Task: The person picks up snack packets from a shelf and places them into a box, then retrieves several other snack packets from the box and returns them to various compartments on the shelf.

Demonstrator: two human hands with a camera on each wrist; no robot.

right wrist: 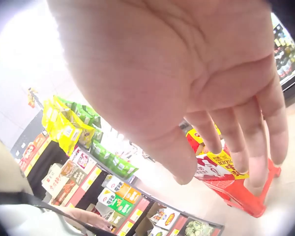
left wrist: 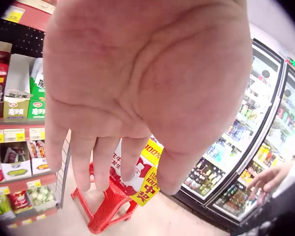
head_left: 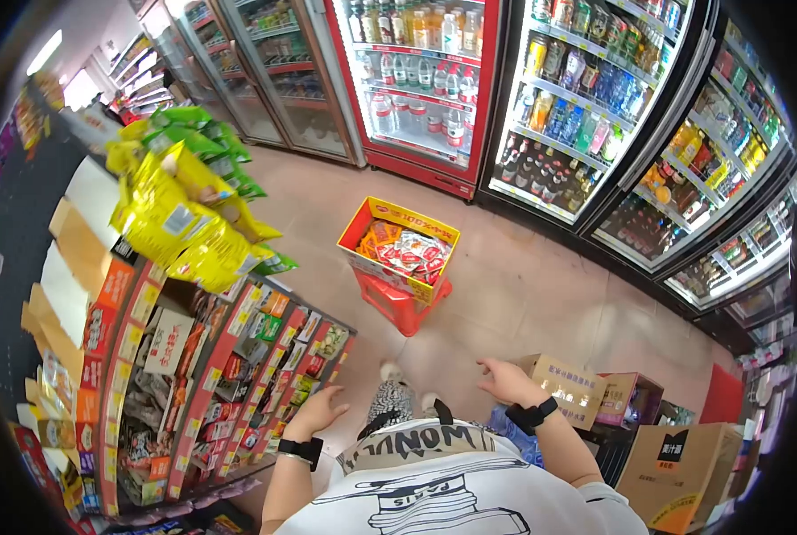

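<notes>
The left hand (head_left: 318, 415) and the right hand (head_left: 510, 382) hang in the air, their fingers extended and slightly spread. Ahead of them, a rectangular open-topped cardboard box (head_left: 413, 218), yellow outside and partly red inside, stands on a red plastic stool (head_left: 389, 299) and contains many small, shiny packets (head_left: 407, 250).

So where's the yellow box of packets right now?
In the head view, the yellow box is near the middle, on a red stool, to the right of the snack rack and in front of the red fridge.
</notes>
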